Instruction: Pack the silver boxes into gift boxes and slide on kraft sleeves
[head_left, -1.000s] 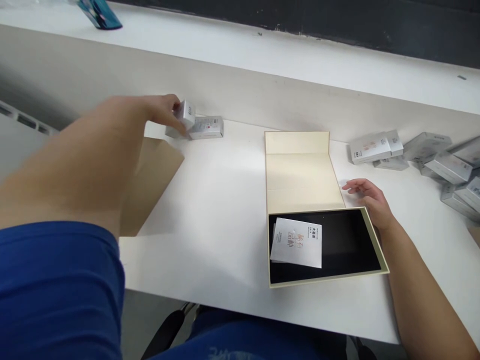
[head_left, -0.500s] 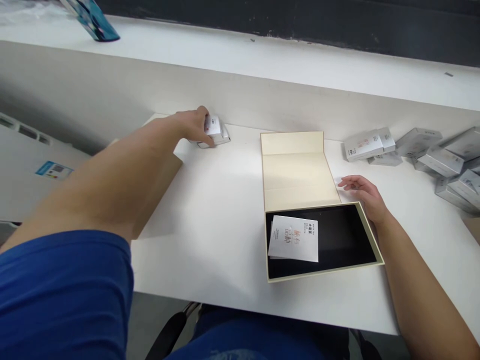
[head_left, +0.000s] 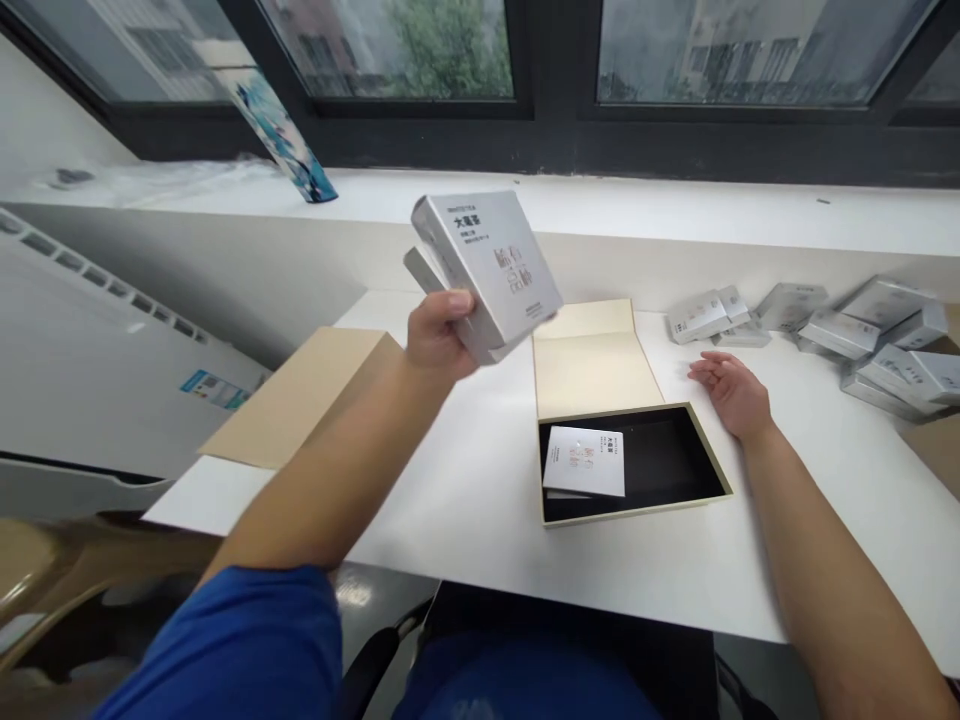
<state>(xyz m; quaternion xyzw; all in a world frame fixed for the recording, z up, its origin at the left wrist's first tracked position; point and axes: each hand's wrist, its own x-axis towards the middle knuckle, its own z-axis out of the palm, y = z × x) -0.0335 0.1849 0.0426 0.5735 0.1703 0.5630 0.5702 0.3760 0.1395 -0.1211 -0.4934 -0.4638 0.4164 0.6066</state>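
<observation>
My left hand point(head_left: 439, 335) is raised above the table, wrapped around two small white boxes with printed characters. The front white box point(head_left: 499, 255) tilts and partly covers the second one. Below and to the right, a cream gift box point(head_left: 637, 512) with a black inside lies open, its lid point(head_left: 592, 370) folded back towards the wall. In its left part rest white printed boxes point(head_left: 585, 460), one on another. My right hand point(head_left: 731, 392) lies on the table right of the gift box, fingers loosely apart and holding nothing.
Several white boxes point(head_left: 847, 330) are heaped at the back right by the wall. A brown cardboard box point(head_left: 307, 395) stands at the left of the table point(head_left: 450, 510). On the windowsill point(head_left: 375, 205) a blue patterned strip point(head_left: 289, 140) leans. A chair is at the lower left.
My left hand has lifted the two white boxes from the back of the table and brought them up and to the right. The view has tilted up. My right hand stays beside the gift box.
</observation>
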